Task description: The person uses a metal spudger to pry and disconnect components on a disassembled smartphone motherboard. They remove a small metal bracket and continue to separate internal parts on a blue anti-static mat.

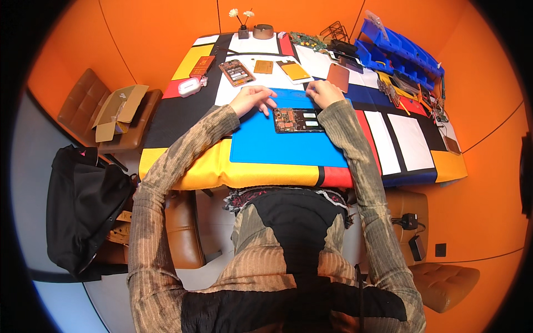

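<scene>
On a blue work mat (277, 152) lies an opened phone (297, 120), its circuit board bare and a dark section with pale labels at its right. My left hand (254, 101) hovers just past the phone's upper left corner. Its fingers are loosely bent and apart, with nothing visible in them. Over the mat's far right part, my right hand (326, 93) has its fingers curled together beyond the phone. Whatever its fingertips may hold is too small to make out. My right sleeve comes close to the phone's right end.
Beyond the mat lie another opened phone (237, 72), a phone with a yellow panel (295, 71) and a brown flat piece (338, 77). A white case (190, 86) sits at left. Blue parts bins (397, 55) and hand tools (391, 91) stand at right.
</scene>
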`<state>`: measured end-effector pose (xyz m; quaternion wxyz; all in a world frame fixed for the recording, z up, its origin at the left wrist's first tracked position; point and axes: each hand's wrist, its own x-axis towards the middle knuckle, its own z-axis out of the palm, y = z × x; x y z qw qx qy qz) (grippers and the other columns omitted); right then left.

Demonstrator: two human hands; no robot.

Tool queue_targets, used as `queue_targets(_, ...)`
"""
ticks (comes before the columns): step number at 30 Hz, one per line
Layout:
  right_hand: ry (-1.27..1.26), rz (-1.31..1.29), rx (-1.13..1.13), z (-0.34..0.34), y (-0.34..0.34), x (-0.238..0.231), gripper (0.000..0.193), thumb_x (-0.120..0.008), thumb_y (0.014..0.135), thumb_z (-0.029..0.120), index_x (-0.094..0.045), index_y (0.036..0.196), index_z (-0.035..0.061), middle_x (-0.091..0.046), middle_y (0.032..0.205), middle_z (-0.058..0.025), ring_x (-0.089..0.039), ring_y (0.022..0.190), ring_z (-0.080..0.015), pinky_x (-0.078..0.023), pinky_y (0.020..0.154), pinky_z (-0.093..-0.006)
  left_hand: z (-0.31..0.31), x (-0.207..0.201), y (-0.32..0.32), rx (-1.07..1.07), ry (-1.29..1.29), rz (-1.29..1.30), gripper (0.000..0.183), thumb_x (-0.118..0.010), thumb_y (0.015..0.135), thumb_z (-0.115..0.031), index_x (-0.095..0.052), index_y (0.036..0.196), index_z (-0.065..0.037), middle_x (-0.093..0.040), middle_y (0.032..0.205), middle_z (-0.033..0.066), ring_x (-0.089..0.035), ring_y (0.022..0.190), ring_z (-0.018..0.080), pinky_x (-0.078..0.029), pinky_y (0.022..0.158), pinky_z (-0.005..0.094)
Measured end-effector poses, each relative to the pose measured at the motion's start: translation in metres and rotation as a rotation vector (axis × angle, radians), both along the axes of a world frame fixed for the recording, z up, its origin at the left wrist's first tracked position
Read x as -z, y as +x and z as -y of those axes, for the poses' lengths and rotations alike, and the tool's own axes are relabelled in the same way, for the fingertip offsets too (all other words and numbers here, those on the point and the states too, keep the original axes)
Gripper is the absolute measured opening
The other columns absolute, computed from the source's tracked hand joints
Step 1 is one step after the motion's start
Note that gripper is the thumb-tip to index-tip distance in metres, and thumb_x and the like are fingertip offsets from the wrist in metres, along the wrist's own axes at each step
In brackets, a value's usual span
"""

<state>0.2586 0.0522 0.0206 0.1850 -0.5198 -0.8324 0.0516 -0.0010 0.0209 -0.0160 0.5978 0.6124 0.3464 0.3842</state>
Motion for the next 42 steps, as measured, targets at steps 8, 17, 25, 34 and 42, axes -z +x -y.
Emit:
queue_targets(8,0.192,-0.591,-0.078,0.01,-0.014,-0.012,0.032,-0.05,0.094,0.033,-0.068,0.096,0.0068,-0.062,0.067,-0.0092,-0.059,0.064,-0.0197,-0.043,0.06,-0.0356,0.0,-0.001,0.0,-0.007,0.006,-0.006,0.029,-0.052,0.096,-0.023,-0.059,0.107,0.002,-0.068,0.086,0.0118,-0.065,0.061,0.015,-0.053,0.06,0.0219)
queue_targets(17,-0.025,-1.008,-0.309,0.041,-0.044,-0.01,0.038,-0.047,0.098,0.031,-0.069,0.088,0.0023,-0.044,0.053,0.0035,-0.039,0.051,-0.0042,-0.029,0.046,-0.0224,0.008,-0.003,0.005,-0.028,0.234,-0.134,0.021,-0.063,0.088,-0.016,-0.063,0.103,-0.001,-0.066,0.092,0.0062,-0.062,0.084,0.0113,-0.049,0.08,0.0244)
queue_targets(25,0.14,-0.781,-0.288,0.049,-0.052,-0.003,0.027,-0.054,0.094,0.026,-0.067,0.089,0.0025,-0.056,0.054,-0.0063,-0.05,0.049,-0.0092,-0.038,0.046,-0.0278,0.018,-0.013,0.01,0.101,0.413,-0.407,0.042,-0.075,0.077,-0.015,-0.06,0.115,-0.004,-0.06,0.113,0.0067,-0.055,0.103,0.0152,-0.041,0.097,0.0314)
queue_targets(34,0.261,-0.669,-0.294,0.051,-0.054,-0.003,0.017,-0.06,0.091,0.017,-0.065,0.102,0.0058,-0.055,0.051,-0.0044,-0.052,0.044,-0.0095,-0.037,0.042,-0.0266,0.019,-0.015,0.01,0.149,0.452,-0.443,0.047,-0.076,0.076,-0.018,-0.06,0.118,-0.005,-0.062,0.115,0.0086,-0.055,0.111,0.0177,-0.04,0.101,0.0345)
queue_targets(42,0.312,-0.656,-0.183,0.042,-0.049,-0.004,0.016,-0.061,0.09,0.018,-0.066,0.099,0.0053,-0.057,0.05,-0.0044,-0.054,0.043,-0.0084,-0.038,0.041,-0.0253,0.024,-0.018,0.013,0.102,0.473,-0.572,0.055,-0.077,0.074,-0.027,-0.057,0.123,-0.009,-0.059,0.116,0.0091,-0.051,0.111,0.0209,-0.038,0.101,0.0358)
